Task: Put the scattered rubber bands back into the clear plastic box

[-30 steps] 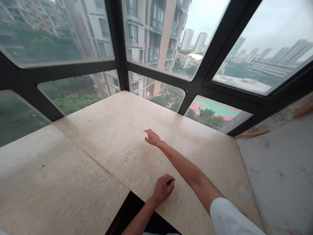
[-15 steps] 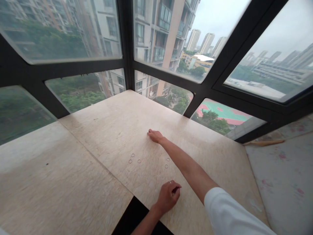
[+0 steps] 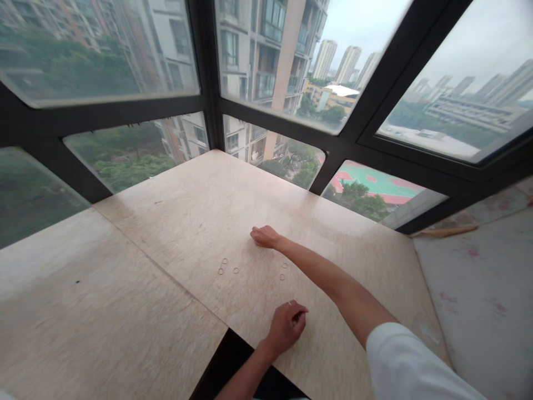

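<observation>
Small thin rings lie flat on the beige marble-patterned sill (image 3: 175, 233). Three of them form a loose group on the left, including one ring (image 3: 236, 270) at its right side. A pair sits farther right, with one ring (image 3: 282, 276) nearer me. Beyond the rings, my right hand (image 3: 264, 236) is closed with its fingertips pinched low over the sill; anything in them is hidden. Closer to me, my left hand (image 3: 286, 325) curls with thumb and fingers together, wearing a band on one finger. What it holds, if anything, cannot be made out.
Dark window frames (image 3: 266, 123) border the sill at the back. A flower-patterned wall panel (image 3: 483, 289) stands at the right. A seam (image 3: 166, 272) crosses the sill, and a small dark speck (image 3: 77, 281) lies at the left. A black area (image 3: 227, 361) shows below the near edge.
My right hand has drawn slightly nearer to me and stays closed. My left hand keeps about the same curled pose. The camera view has shifted a little; the rings lie as before.
</observation>
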Action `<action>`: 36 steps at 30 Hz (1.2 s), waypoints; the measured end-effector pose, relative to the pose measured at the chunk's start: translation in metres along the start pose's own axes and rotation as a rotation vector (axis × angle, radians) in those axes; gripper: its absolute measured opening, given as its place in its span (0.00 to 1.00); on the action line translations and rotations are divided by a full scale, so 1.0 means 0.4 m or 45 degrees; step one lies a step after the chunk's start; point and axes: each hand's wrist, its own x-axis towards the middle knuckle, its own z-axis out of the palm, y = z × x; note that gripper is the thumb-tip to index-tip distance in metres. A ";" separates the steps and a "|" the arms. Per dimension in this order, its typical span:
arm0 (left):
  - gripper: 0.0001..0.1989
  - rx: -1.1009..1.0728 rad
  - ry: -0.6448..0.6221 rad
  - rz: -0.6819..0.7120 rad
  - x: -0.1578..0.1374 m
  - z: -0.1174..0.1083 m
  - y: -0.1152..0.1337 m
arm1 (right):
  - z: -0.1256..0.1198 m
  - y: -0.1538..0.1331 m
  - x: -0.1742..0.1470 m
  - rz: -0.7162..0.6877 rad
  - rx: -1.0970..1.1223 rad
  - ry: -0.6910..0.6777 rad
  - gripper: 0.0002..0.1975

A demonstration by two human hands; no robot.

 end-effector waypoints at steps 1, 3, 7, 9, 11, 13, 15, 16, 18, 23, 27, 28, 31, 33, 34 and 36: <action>0.08 -0.005 0.001 0.009 0.000 0.000 0.000 | 0.005 -0.005 -0.014 0.019 0.065 0.033 0.06; 0.09 -0.014 0.004 0.026 0.002 -0.002 0.000 | 0.018 -0.019 -0.048 0.056 0.219 0.112 0.04; 0.09 -0.020 -0.003 0.031 0.004 -0.004 0.001 | 0.049 -0.065 -0.130 0.172 0.594 0.320 0.03; 0.09 -0.025 -0.012 0.024 0.005 -0.004 0.001 | 0.063 -0.088 -0.171 0.262 0.798 0.437 0.02; 0.10 -0.031 -0.016 0.019 0.006 -0.004 0.002 | 0.072 -0.108 -0.213 0.360 1.003 0.543 0.02; 0.10 -0.037 -0.024 0.018 0.008 -0.005 0.003 | 0.075 -0.122 -0.258 0.454 1.203 0.631 0.04; 0.10 -0.039 -0.041 0.011 0.010 -0.005 0.004 | 0.072 -0.132 -0.310 0.535 1.383 0.704 0.06; 0.10 -0.036 -0.050 0.007 0.011 -0.006 0.004 | 0.070 -0.135 -0.338 0.569 1.463 0.739 0.08; 0.10 -0.022 -0.066 -0.002 0.013 -0.006 0.003 | 0.067 -0.141 -0.395 0.630 1.593 0.813 0.10; 0.10 -0.005 -0.092 0.006 0.018 -0.010 0.005 | 0.072 -0.158 -0.526 0.770 1.783 1.013 0.14; 0.09 0.015 -0.103 0.024 0.022 -0.017 0.014 | 0.075 -0.184 -0.607 0.862 1.828 1.129 0.15; 0.09 0.015 -0.105 0.028 0.023 -0.018 0.016 | 0.075 -0.193 -0.623 0.882 1.831 1.150 0.15; 0.09 0.018 -0.107 0.048 0.024 -0.020 0.017 | 0.071 -0.219 -0.665 0.957 1.860 1.229 0.16; 0.09 0.024 -0.098 0.059 0.024 -0.020 0.017 | 0.070 -0.235 -0.688 1.003 1.887 1.278 0.17; 0.09 0.025 -0.090 0.060 0.025 -0.020 0.017 | 0.069 -0.242 -0.699 1.018 1.893 1.296 0.18; 0.09 0.025 -0.080 0.057 0.025 -0.021 0.019 | 0.067 -0.254 -0.720 1.029 1.882 1.316 0.17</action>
